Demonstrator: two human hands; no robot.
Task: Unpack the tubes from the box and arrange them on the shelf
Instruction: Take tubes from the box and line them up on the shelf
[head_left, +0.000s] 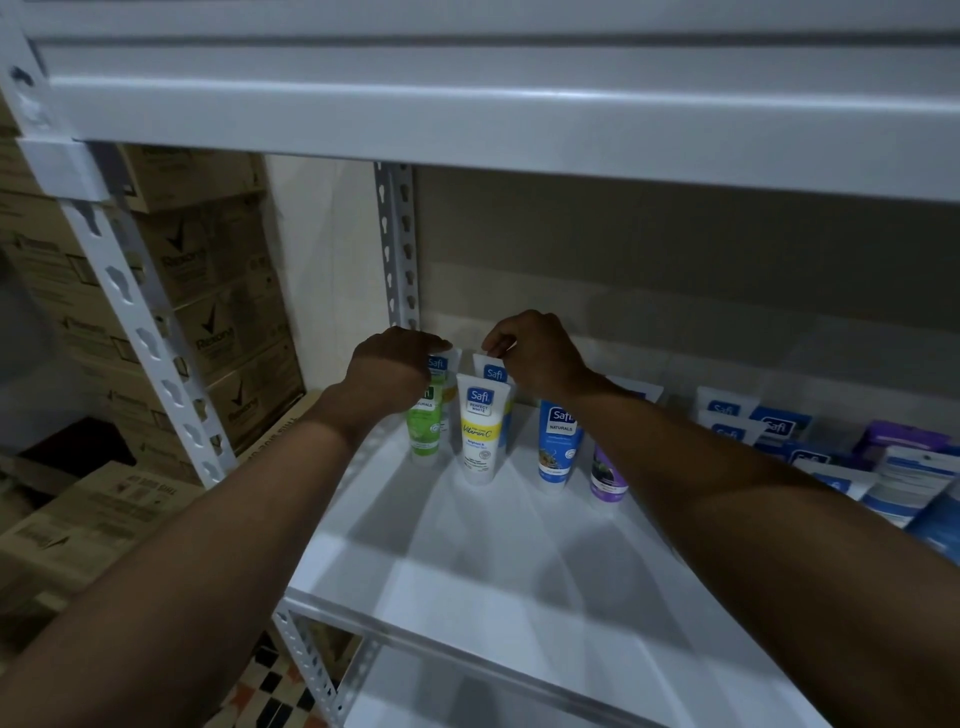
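Both forearms reach in over the bare front of the white shelf. Below its edge a lower board and a patch of tiled floor show.

Four tubes stand cap-down in a front row about halfway back on the shelf. From the left they are a green tube, a white tube with a yellow band, a blue tube and a purple tube.

Just behind that row, the left hand has its fingers curled over the top of a back tube, behind the green one. The right hand pinches with its fingers the crimped top of a second back tube, behind the white one. Both back tubes are upright on the shelf.

To the right on the same shelf are small blue, white and purple cartons, closed. More tubes stand behind them.

Left of the frame a cardboard box sits low, and what it holds cannot be made out. Beyond it are stacked brown boxes, all shut. A pale wall closes the back.
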